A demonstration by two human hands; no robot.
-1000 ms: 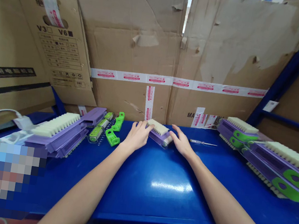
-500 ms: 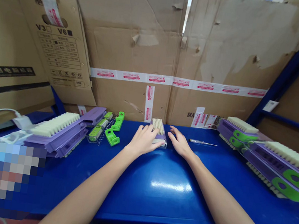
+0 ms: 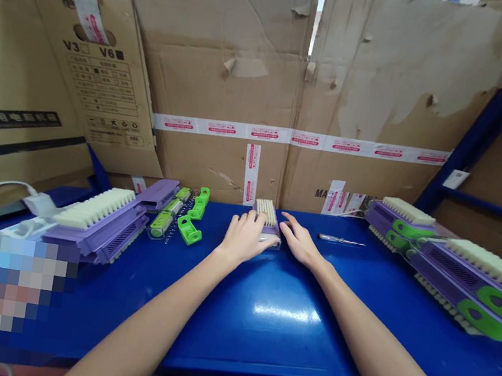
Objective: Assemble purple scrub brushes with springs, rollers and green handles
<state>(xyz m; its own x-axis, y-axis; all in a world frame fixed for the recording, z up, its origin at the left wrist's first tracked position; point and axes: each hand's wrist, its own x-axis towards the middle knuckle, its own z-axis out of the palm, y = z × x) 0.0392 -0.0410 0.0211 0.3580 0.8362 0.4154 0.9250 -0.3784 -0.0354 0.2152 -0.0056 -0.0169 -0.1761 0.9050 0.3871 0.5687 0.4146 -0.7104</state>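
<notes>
A purple brush [image 3: 267, 210] with rows of cream bristles lies on the blue table in front of me. My left hand [image 3: 246, 236] rests over its left side, fingers across the top and thumb along the near end, gripping it. A clear or pale part shows at that near end, by the thumb. At the brush's right edge is my right hand [image 3: 298, 239], fingers stretched out and apart; whether the fingertips touch the brush is hard to tell. A screwdriver [image 3: 341, 240] with a clear handle lies to the right.
Left of my hands are green brackets [image 3: 188, 230], small springs [image 3: 174, 222] and green parts in clear cases [image 3: 160, 225]. Purple brush housings [image 3: 89, 227] are stacked at the far left. More purple brushes with green ends [image 3: 451, 268] stand at right. Cardboard [image 3: 227, 96] walls the back.
My right hand has shifted slightly left, closer to the brush. My left hand stays on the brush, with hardly any movement. The view has shifted a little.
</notes>
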